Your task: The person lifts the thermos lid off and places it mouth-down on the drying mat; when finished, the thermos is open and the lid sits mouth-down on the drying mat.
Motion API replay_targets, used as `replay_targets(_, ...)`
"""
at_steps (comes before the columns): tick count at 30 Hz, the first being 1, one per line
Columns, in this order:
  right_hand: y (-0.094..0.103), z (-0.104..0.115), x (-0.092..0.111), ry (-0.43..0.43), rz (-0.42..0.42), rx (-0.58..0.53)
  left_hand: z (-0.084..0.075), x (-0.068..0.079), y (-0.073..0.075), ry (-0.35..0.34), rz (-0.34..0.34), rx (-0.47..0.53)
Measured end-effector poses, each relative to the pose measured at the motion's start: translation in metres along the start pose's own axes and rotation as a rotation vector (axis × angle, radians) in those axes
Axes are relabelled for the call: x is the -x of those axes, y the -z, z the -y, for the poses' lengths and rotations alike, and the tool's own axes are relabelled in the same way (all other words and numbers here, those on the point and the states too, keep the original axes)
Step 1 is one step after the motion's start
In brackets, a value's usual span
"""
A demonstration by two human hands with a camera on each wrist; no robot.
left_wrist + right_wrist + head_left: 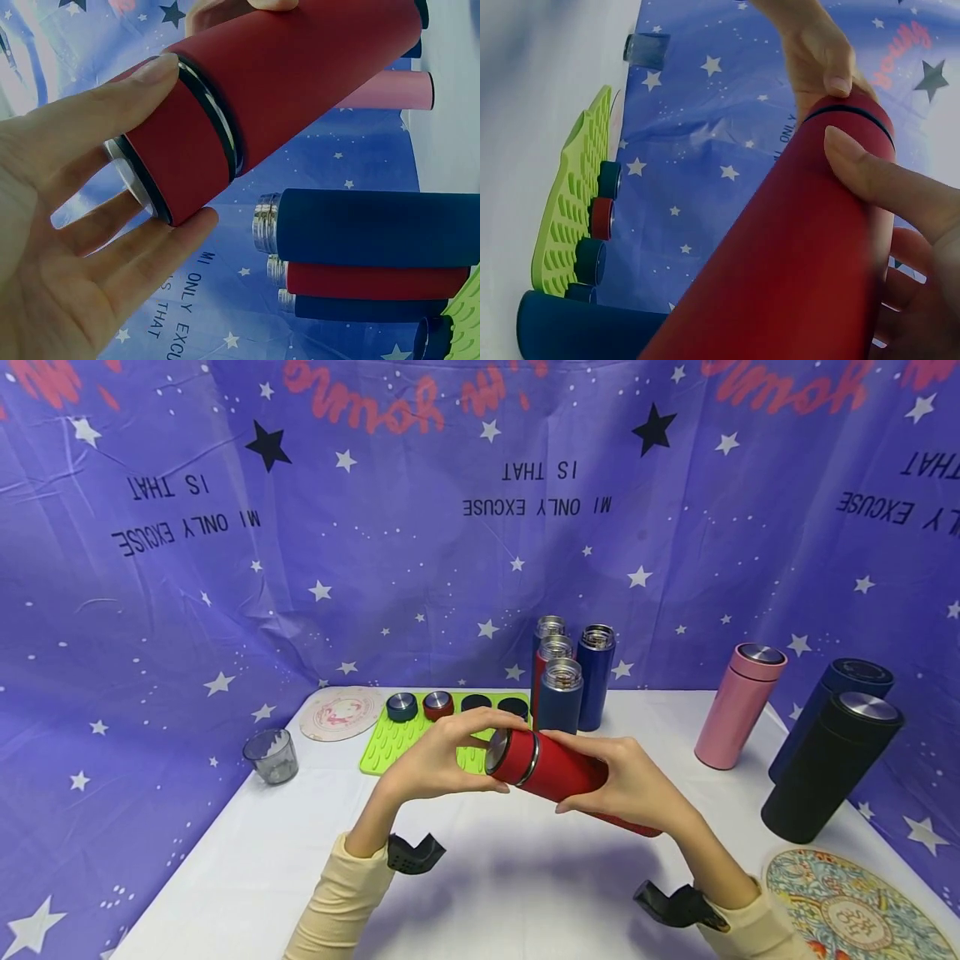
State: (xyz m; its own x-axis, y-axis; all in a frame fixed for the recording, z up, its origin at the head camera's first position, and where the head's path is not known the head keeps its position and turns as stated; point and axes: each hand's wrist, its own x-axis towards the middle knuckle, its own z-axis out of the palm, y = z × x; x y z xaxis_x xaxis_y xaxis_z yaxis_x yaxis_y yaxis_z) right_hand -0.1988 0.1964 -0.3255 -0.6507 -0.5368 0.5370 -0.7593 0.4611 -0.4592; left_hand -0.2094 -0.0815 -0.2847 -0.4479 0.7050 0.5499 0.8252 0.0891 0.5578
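A red thermos flask point(562, 768) is held tilted above the white table, its capped end toward the left. My left hand point(438, 760) pinches the red lid point(180, 142) between thumb and fingers. Round the flask's body curls my right hand point(633, 781), with its thumb lying along the near side in the right wrist view. A shiny ring and a dark line show where lid and body meet. The lid sits on the flask; whether it is loose cannot be told.
Several lidless flasks point(596, 681) stand at the back, beside a green mat point(382, 747) bearing several lids point(438, 703). A glass point(272, 757) is at left. Capped pink point(738, 710) and black flasks point(828, 768) stand right, near a patterned round mat point(855, 906).
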Motion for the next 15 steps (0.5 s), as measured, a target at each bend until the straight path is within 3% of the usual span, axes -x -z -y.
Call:
replay_targets(5,-0.002,0.0,0.0,0.027,-0.042,0.069,0.016,0.001,-0.004,0.026,-0.032,0.002)
replay_targets(9,-0.007,0.002,0.0,0.077,-0.114,0.213,0.029,0.002,-0.007,0.14,-0.077,0.01)
replay_targets(15,-0.011,0.004,-0.001,0.115,-0.169,0.369,0.032,0.003,-0.009,0.31,-0.147,-0.011)
